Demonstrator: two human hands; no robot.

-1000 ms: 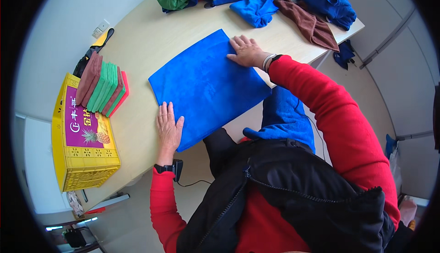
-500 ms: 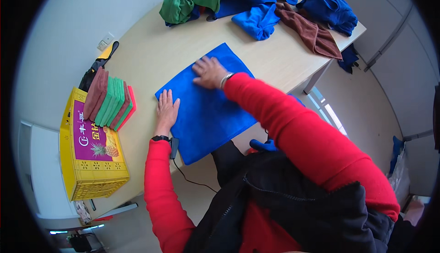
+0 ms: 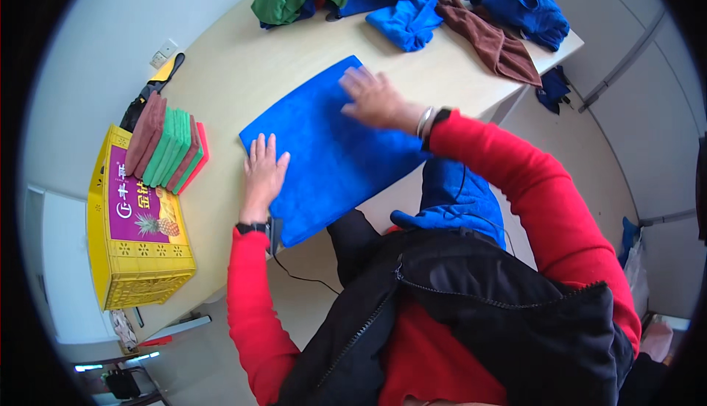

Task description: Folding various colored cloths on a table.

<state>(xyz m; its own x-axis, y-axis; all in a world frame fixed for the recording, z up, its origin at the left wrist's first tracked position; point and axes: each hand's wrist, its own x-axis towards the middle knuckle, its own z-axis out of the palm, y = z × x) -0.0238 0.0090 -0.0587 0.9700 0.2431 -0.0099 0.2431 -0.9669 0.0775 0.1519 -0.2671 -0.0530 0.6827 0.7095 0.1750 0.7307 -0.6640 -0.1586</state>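
A blue towel (image 3: 324,152) lies spread flat on the pale tabletop, its near edge reaching past the table's front edge. My left hand (image 3: 263,172) rests flat on the towel's left side, fingers stretched out. Over the towel's far right part is my right hand (image 3: 372,98), slightly blurred, fingers spread; whether it touches the cloth I cannot tell. Neither hand grips anything. Another blue cloth (image 3: 460,196) lies over my lap, below the table edge.
Left on the table (image 3: 221,82), a yellow crate (image 3: 147,277) carries a stack of folded brown, green and red towels (image 3: 168,147). Crumpled green (image 3: 278,0), blue (image 3: 406,22) and brown cloths (image 3: 490,38) lie at the far side. A wall outlet (image 3: 163,53) is behind.
My right hand has moved right and away from me across the towel, its forearm swinging outward. My left hand stays on the left side. The view has shifted slightly, showing more of the lap cloth.
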